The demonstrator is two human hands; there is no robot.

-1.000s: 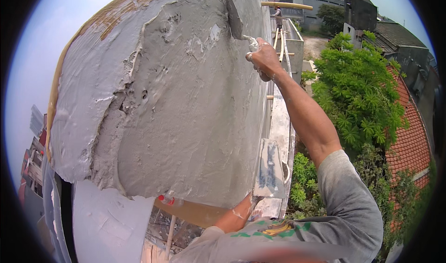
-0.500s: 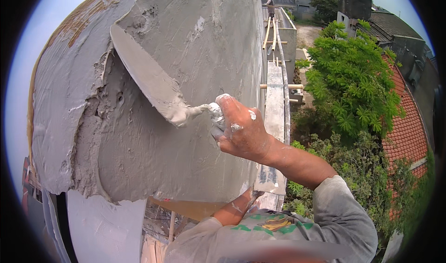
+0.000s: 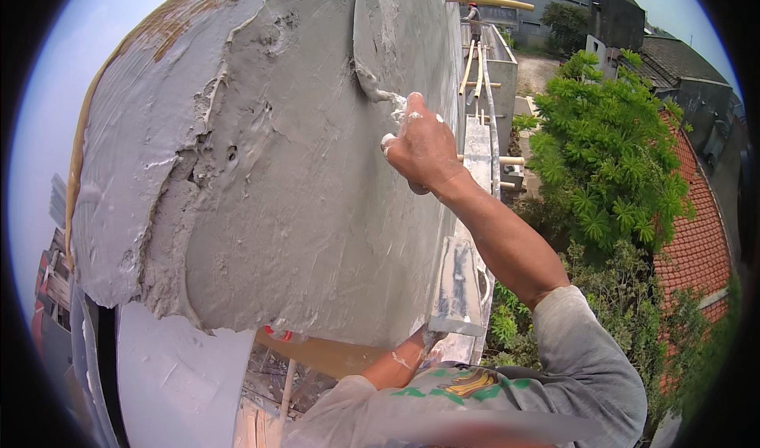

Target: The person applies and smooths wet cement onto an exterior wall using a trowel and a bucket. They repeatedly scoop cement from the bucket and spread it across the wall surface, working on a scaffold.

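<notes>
My right hand is closed round the plaster-caked handle of a trowel. The long blade lies steeply against the upper right part of a wall coated in wet grey plaster. Lower down, my left hand is mostly hidden at the near end of a plaster-smeared rectangular board, which it seems to grip from beneath. A rough, raised ridge of plaster runs down the wall's left part, beside a smoother coat.
A narrow plank walkway with bamboo poles runs along the wall's right side. Far off stands another person. Below, to the right, are a green tree and a red tiled roof. A pale panel stands lower left.
My right hand has carried the trowel up and to the right across the wall, its blade now steeper. The board at my left hand has shifted and tilted slightly. The view has moved a little.
</notes>
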